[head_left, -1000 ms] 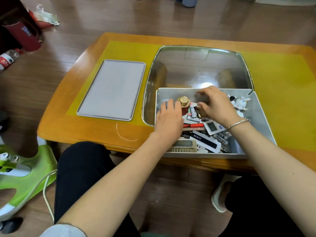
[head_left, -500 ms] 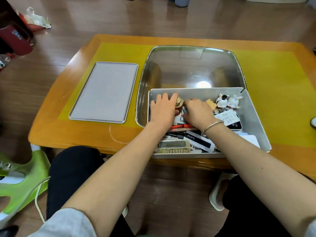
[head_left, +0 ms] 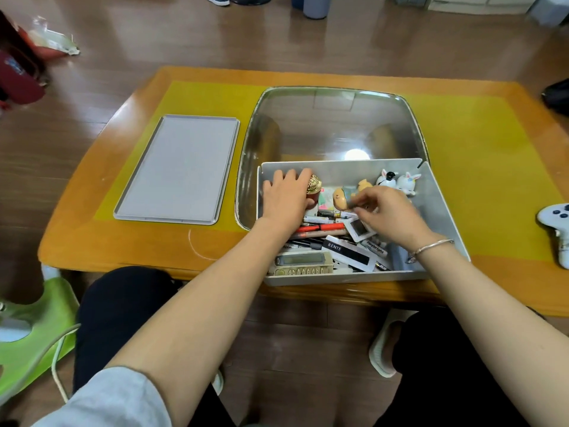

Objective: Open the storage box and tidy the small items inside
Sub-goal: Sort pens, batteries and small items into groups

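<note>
At the table's (head_left: 92,241) near edge, our open storage box (head_left: 443,211), our left hand (head_left: 284,198) flat inside, fingers together beside a gold-capped bottle (head_left: 314,188), our right hand (head_left: 388,217) pinching a small figurine (head_left: 343,197), lid (head_left: 178,169) lying left.

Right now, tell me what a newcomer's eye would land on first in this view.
Both hands are inside the cluttered grey storage box at the table's near edge: the left hand rests beside a gold-capped red bottle, and the right hand pinches something small by a yellow figurine. The grey lid lies flat to the left, and two white bunny figurines stand in the box's far right corner.
</note>
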The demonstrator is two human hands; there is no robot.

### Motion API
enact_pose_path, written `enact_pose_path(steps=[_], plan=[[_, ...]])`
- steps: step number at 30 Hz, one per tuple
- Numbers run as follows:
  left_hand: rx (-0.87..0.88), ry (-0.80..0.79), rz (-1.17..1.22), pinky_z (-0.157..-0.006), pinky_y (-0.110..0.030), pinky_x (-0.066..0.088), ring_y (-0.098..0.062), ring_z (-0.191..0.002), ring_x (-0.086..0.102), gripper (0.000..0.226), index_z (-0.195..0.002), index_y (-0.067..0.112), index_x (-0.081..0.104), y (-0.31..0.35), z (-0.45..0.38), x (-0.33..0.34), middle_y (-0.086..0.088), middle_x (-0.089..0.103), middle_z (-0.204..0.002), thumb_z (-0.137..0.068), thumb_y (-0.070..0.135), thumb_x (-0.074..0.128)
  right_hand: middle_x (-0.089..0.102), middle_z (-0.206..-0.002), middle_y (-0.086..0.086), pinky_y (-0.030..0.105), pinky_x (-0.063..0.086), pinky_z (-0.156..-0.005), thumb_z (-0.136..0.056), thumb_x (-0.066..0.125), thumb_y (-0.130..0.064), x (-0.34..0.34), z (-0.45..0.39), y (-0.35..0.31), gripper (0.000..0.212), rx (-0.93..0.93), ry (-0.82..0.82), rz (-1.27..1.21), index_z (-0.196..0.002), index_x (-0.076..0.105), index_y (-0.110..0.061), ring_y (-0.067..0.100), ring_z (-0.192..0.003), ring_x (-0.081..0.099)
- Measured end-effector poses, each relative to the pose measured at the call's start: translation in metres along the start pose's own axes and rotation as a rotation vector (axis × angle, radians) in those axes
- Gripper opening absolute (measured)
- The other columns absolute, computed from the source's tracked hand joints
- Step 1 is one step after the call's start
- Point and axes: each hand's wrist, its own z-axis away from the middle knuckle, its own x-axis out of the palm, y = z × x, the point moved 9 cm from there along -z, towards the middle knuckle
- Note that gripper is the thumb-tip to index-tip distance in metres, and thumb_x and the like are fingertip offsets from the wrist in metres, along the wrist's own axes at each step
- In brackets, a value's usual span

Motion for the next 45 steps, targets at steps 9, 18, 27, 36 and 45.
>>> enact_pose_path(steps=[9,18,27,36,45], plan=[[-0.044,-0.057,0.096,-0.100,-0.043,0.039,-0.030,-0.123,0.041,0.064,-0.139,0.019,0.034,-0.001,0.012,-0.006,-0.011,0.047,-0.134,-0.086,0.026,0.068,0.059,-0.122,0.000,0.038,0.033,-0.099,-0.075,0.065,-0.014,-0.009,0.011,0.027,0.044,0.018,-0.104,0.327,-0.117,0.061,-0.026,0.025,-0.115,0.047],[-0.221,0.141,0.097,-0.109,-0.045,0.028,-0.031,-0.139,0.025,0.071,-0.147,0.017,0.023,-0.034,0.064,-0.046,-0.012,0.024,-0.152,-0.089,0.025,0.063,0.057,-0.125,-0.001,0.038,0.033,-0.090,-0.073,0.074,-0.037,0.005,0.006,0.024,0.057,-0.070,-0.230,0.537,-0.126,0.054,-0.030,0.025,-0.111,0.045],[-0.314,-0.154,0.211,-0.057,-0.032,0.045,-0.023,-0.078,0.058,0.064,-0.144,0.012,0.019,-0.065,0.059,-0.011,-0.012,0.064,-0.104,-0.092,0.014,0.056,0.062,-0.112,0.008,0.039,0.039,-0.092,-0.069,0.080,-0.038,-0.030,0.005,0.037,0.058,-0.002,-0.062,0.466,-0.121,0.062,-0.021,0.029,-0.109,0.051],[-0.331,-0.120,0.234,-0.071,-0.037,0.054,-0.024,-0.093,0.062,0.071,-0.149,0.022,0.016,-0.067,0.041,-0.016,-0.009,0.062,-0.118,-0.093,0.024,0.059,0.061,-0.121,0.001,0.039,0.039,-0.087,-0.070,0.075,-0.053,-0.018,0.006,0.039,0.060,0.019,-0.121,0.548,-0.122,0.058,-0.028,0.025,-0.113,0.052],[-0.321,-0.075,0.253,-0.069,-0.043,0.056,-0.023,-0.081,0.062,0.067,-0.152,0.025,0.007,-0.071,0.046,-0.018,-0.008,0.065,-0.101,-0.099,0.024,0.048,0.059,-0.107,0.007,0.038,0.040,-0.083,-0.068,0.077,-0.044,-0.023,0.008,0.039,0.060,-0.006,-0.122,0.462,-0.121,0.060,-0.022,0.027,-0.106,0.052]])
